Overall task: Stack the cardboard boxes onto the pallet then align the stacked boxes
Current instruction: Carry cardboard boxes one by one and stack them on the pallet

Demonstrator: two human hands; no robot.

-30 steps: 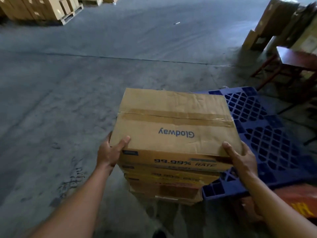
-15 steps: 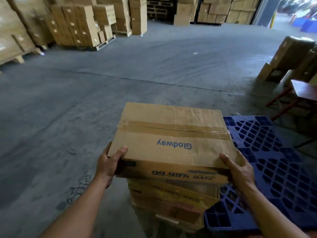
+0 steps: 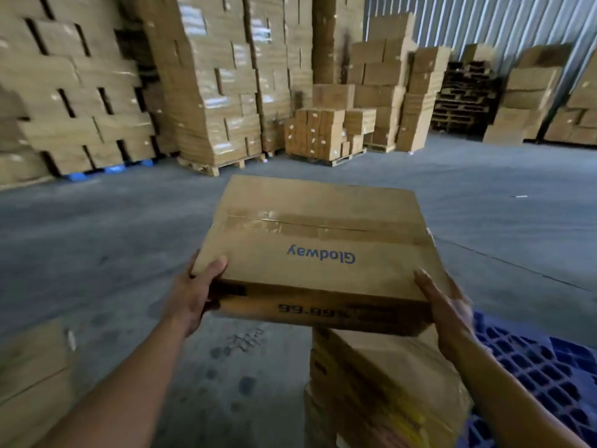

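A flat cardboard box [image 3: 319,250], taped along its top and printed "Glodway", hangs in the air in front of me. My left hand [image 3: 193,295] grips its near left corner, thumb on top. My right hand [image 3: 449,312] grips its near right corner the same way. Below it, a stack of similar boxes [image 3: 381,392] stands on the floor. The blue plastic pallet [image 3: 529,367] lies at the lower right, beside that stack.
More cardboard [image 3: 29,376] sits at the lower left edge, blurred. Tall wrapped stacks of boxes [image 3: 206,88] on wooden pallets line the far side, with empty dark pallets [image 3: 465,95] piled at the back right. Bare concrete floor [image 3: 97,240] lies between.
The box has come up off the stack, held in both hands. My view has tilted upward, so the far stacks now show and less of the blue pallet is seen.
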